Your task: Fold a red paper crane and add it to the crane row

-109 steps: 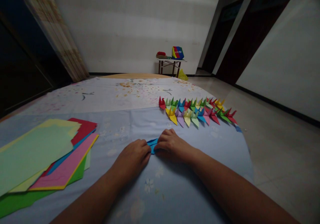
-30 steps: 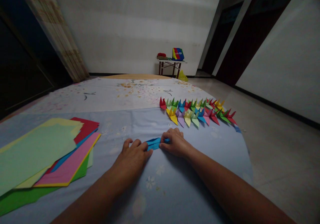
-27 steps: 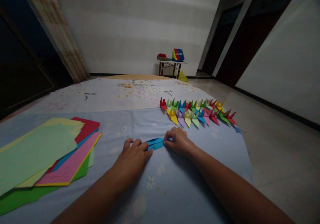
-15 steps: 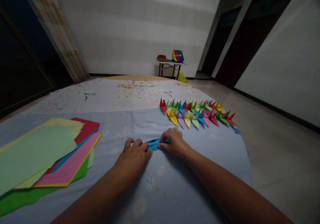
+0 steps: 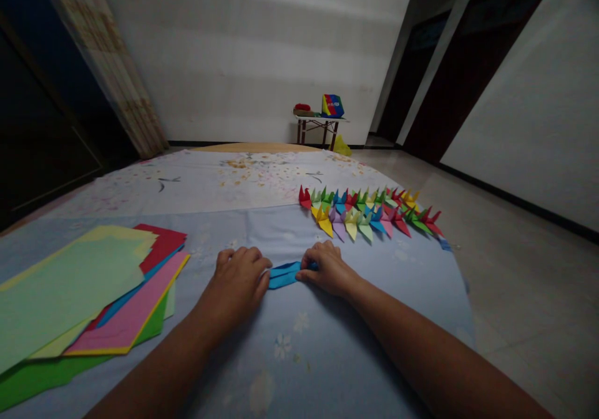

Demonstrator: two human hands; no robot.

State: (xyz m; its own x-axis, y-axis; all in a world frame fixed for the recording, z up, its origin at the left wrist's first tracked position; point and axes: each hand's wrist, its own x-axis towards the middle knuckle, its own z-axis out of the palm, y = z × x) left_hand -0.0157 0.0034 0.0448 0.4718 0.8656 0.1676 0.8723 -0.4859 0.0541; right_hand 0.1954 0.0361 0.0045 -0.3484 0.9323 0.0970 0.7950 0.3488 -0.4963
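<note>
A folded strip of blue origami paper lies on the blue tablecloth between my hands, with crease lines running along its length. My right hand pinches its right end between thumb and fingers. At the other end, my left hand has its fingers curled and pressed together on the paper's left tip. Both hands rest low on the cloth, and the paper's two ends are partly hidden under the fingers.
Folded paper cranes in many colours stand in rows beyond my right hand. To the left lies a fanned stack of coloured paper sheets. A small table with a colourful box stands by the far wall.
My left hand has slid left along the blue paper, so more of the strip shows between the hands. My right hand keeps its pinch in nearly the same place.
</note>
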